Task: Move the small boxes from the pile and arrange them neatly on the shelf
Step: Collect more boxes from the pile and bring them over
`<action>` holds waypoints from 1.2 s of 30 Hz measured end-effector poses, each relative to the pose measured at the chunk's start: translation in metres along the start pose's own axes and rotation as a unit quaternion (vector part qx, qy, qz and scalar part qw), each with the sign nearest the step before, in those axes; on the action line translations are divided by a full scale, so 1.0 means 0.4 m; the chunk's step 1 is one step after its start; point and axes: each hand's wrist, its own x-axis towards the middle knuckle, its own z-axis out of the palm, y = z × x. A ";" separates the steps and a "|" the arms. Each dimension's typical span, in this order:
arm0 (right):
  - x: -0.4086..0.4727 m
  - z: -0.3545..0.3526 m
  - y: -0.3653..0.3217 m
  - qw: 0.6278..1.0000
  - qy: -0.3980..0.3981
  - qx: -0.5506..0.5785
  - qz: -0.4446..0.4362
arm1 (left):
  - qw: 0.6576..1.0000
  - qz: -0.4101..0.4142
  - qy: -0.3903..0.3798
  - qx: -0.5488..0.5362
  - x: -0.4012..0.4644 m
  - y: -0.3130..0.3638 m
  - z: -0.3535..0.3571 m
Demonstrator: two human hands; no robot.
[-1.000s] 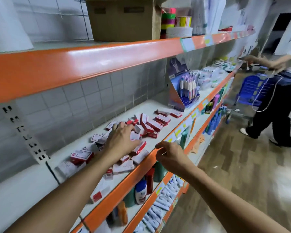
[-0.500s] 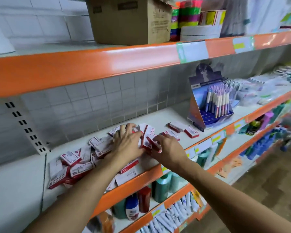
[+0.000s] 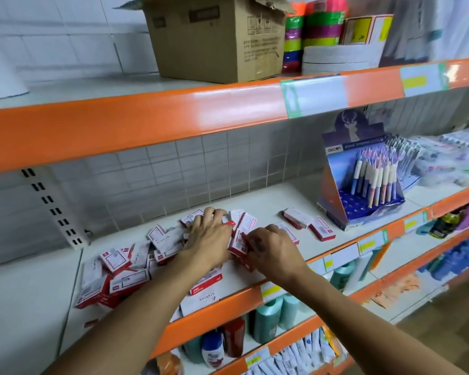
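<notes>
A loose pile of small red-and-white staple boxes (image 3: 119,272) sprawls over the white middle shelf (image 3: 268,201). My left hand (image 3: 209,236) lies palm down on the pile's right part, fingers curled over several boxes. My right hand (image 3: 274,247) is just to its right, fingers closed on a small box (image 3: 237,242) held between the two hands. Two more boxes (image 3: 295,217) (image 3: 321,231) lie apart further right on the shelf.
A blue pen display stand (image 3: 363,185) stands right of the boxes. The orange upper shelf edge (image 3: 173,120) hangs above, carrying a cardboard carton (image 3: 214,39) and coloured tape rolls (image 3: 309,31). Bottles (image 3: 266,318) and tubes fill the lower shelves.
My right hand came up from the orange shelf edge onto the pile and took hold of a box beside my left hand. The camera swung left and nearer; the person in the aisle left the view.
</notes>
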 end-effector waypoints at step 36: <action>0.200 0.101 -0.232 0.993 -0.056 0.032 -0.099 | 0.854 -0.326 0.018 -0.405 -0.346 -0.466 -0.085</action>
